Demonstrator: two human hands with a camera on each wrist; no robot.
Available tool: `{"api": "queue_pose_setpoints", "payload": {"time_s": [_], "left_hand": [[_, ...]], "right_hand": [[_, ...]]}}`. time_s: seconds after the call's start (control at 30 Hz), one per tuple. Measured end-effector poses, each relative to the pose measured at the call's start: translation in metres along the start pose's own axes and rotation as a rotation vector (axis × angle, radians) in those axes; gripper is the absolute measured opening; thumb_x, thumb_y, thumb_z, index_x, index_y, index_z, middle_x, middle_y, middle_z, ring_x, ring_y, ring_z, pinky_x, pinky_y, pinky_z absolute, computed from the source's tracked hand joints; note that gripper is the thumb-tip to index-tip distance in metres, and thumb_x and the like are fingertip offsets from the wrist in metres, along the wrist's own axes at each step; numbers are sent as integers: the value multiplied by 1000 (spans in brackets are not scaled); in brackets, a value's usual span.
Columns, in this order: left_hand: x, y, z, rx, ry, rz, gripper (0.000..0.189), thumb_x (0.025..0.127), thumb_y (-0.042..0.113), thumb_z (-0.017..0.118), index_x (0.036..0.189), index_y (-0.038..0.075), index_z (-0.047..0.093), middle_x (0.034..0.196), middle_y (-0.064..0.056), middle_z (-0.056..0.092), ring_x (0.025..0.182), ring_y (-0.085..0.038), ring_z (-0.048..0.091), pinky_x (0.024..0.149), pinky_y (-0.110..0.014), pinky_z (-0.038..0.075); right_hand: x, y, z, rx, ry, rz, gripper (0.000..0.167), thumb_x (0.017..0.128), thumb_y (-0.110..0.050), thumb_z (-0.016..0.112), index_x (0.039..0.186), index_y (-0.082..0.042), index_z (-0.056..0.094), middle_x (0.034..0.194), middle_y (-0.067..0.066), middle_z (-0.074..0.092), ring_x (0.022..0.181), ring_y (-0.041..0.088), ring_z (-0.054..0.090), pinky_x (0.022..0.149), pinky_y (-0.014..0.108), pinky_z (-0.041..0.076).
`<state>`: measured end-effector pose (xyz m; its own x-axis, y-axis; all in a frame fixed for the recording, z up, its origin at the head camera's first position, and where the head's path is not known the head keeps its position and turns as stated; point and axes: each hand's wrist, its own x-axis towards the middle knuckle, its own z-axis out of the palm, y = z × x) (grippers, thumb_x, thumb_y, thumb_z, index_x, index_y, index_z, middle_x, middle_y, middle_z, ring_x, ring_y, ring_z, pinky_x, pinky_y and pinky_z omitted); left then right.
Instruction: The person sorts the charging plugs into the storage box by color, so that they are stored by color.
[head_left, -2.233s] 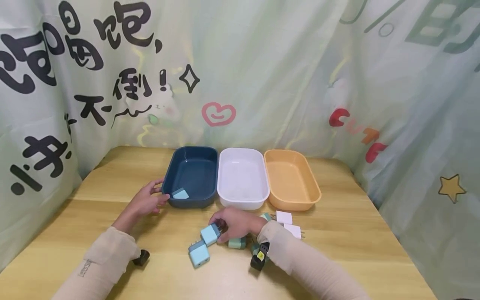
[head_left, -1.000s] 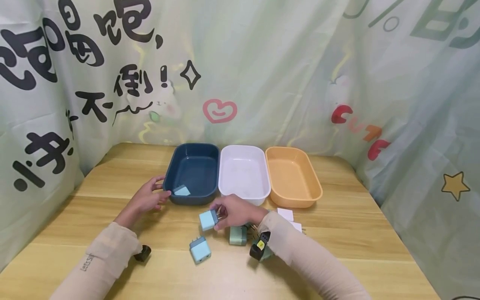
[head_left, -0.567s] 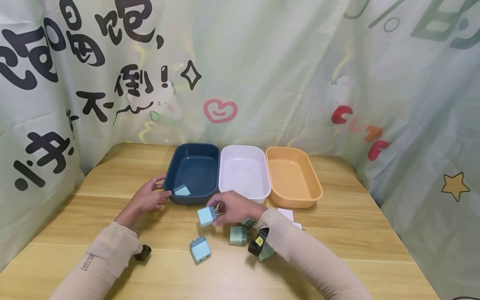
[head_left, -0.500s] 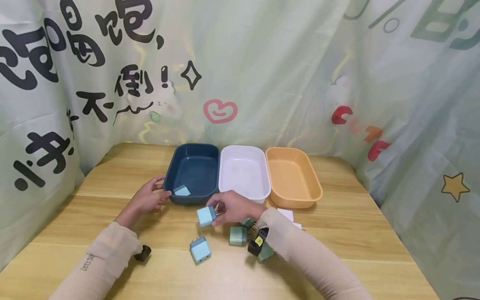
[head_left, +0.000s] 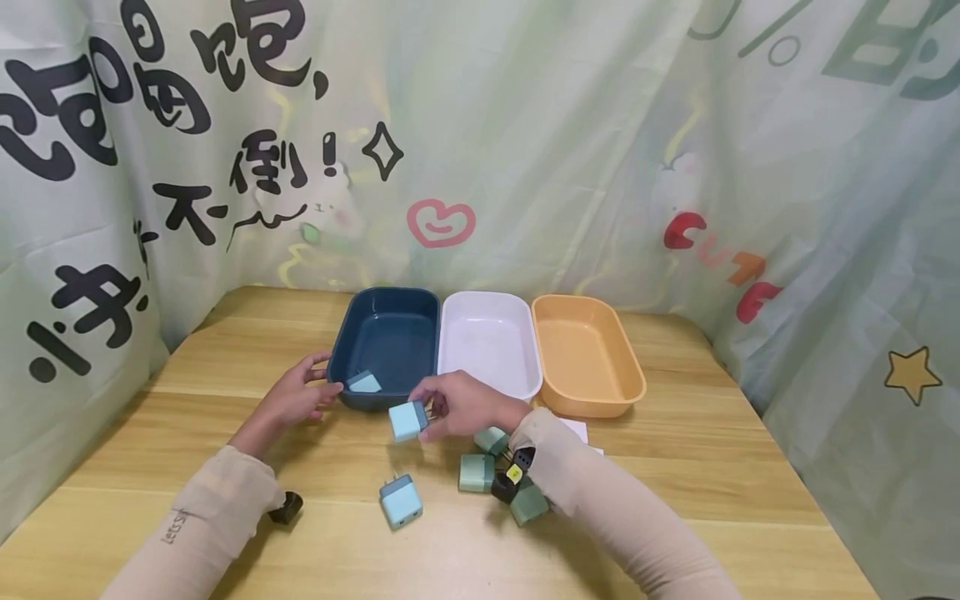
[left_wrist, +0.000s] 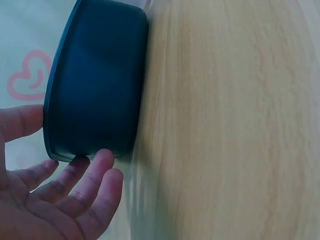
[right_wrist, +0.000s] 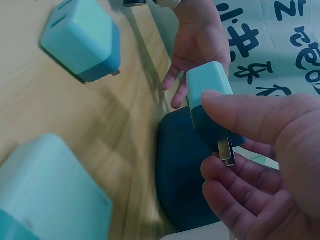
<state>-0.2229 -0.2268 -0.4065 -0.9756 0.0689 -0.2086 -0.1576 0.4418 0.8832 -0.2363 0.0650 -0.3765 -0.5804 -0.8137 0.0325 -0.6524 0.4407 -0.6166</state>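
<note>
My right hand (head_left: 465, 406) pinches a light-blue wall charger (head_left: 407, 422) between thumb and fingers, just above the table near the navy tray's front wall. Its metal prongs point back toward the palm in the right wrist view. My left hand (head_left: 298, 390) touches the front left corner of the navy tray (head_left: 386, 400), its thumb at the rim and fingers spread along the outer wall. Inside that tray lies another light-blue charger (head_left: 364, 382). One more blue charger (head_left: 401, 502) sits on the table in front, prongs facing away from me.
A white tray (head_left: 489, 304) and an orange tray (head_left: 588, 407) stand beside the navy one. Under my right forearm lie green chargers (head_left: 477, 472) and white chargers (head_left: 575, 429), partly hidden by sleeve and wrist camera. A printed curtain (head_left: 525, 150) encloses the wooden table (head_left: 675, 467).
The right hand has lifted the blue charger from beside the other one and carried it up-left toward the navy tray. More of the green chargers shows. The left hand stays at the tray.
</note>
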Motion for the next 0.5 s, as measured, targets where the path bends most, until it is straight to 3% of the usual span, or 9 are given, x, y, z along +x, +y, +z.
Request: {"api": "queue_pose_setpoints", "payload": {"time_s": [0.5], "left_hand": [[-1,-1,1,3,9,-8,69,97,23,59,153,11,21,146,-27,35,108,-37,58,75,-38,53]], "right_hand": [[12,6,-7,60,67,74,48,76,-18,85,119,-9,65,100,-2,64,73,8,60,71,24,50]]}}
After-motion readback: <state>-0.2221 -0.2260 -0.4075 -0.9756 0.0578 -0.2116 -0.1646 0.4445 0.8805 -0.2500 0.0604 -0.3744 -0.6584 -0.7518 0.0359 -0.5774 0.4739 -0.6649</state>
